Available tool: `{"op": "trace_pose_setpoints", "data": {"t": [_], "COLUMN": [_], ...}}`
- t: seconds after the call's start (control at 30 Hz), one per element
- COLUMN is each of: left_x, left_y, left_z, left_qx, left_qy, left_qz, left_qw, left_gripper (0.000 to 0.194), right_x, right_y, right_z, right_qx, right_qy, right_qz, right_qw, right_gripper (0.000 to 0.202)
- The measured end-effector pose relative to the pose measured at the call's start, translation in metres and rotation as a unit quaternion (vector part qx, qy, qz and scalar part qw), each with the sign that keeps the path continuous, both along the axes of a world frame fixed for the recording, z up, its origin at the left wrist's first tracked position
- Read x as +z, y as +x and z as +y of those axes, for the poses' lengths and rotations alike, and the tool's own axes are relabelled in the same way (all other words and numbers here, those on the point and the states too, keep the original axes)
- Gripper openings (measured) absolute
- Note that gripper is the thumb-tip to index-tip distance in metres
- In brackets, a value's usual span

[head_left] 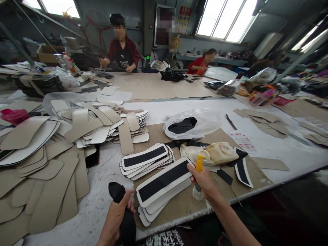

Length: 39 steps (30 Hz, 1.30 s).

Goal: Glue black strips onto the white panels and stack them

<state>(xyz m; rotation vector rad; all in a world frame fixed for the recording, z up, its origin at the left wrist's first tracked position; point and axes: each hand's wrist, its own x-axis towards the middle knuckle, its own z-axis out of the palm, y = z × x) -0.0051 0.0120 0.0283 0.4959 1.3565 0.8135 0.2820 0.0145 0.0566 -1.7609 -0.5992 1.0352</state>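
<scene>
My left hand (118, 215) is closed around black strips (128, 223) at the lower middle, left of a small stack of white pieces. The top white piece (164, 181) of that stack bears a black strip. My right hand (203, 179) is closed on a yellow-handled tool (199, 163), its fingertips at the right end of this top piece. Another stack of white pieces with black strips (145, 157) lies just behind. Beyond my right hand sits a stained yellowish container (221, 152). A curved white piece with a black strip (243, 169) lies to its right.
Beige and white cut pieces (53, 184) pile up on the left. A plastic bag with black material (182, 125) stands behind the stacks. Across the table are a person in a checked shirt (133, 53) and a person in red (194, 65).
</scene>
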Motion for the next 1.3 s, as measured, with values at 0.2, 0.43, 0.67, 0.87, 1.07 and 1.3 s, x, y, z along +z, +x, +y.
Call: {"op": "trace_pose_setpoints", "data": {"t": [0.2, 0.43, 0.67, 0.87, 1.07, 1.3], "left_x": [-0.008, 0.023, 0.027, 0.032, 0.039, 0.046], "left_y": [0.019, 0.020, 0.019, 0.020, 0.016, 0.018], "left_z": [-0.002, 0.001, 0.001, 0.011, 0.030, 0.042], "left_qx": [0.029, 0.027, 0.060, 0.096, 0.065, 0.017], "left_qy": [-0.014, -0.016, -0.068, -0.073, -0.020, 0.001], "left_qz": [0.039, -0.047, -0.199, -0.184, -0.067, -0.014], "left_qw": [0.999, 0.998, 0.976, 0.976, 0.995, 1.000], "left_gripper": [0.048, 0.048, 0.060, 0.064, 0.071, 0.070], "right_x": [0.004, 0.004, -0.004, -0.012, -0.007, 0.000], "right_y": [-0.010, -0.010, -0.005, -0.011, -0.018, -0.019], "right_z": [0.002, 0.003, 0.012, 0.027, 0.046, 0.062], "right_qx": [0.000, 0.012, -0.002, 0.022, 0.015, 0.030], "right_qy": [0.025, 0.023, 0.016, 0.009, 0.024, 0.031], "right_qz": [0.039, 0.131, 0.349, 0.341, 0.217, 0.140], "right_qw": [0.999, 0.991, 0.937, 0.940, 0.976, 0.989], "right_gripper": [0.033, 0.038, 0.042, 0.038, 0.040, 0.039]}}
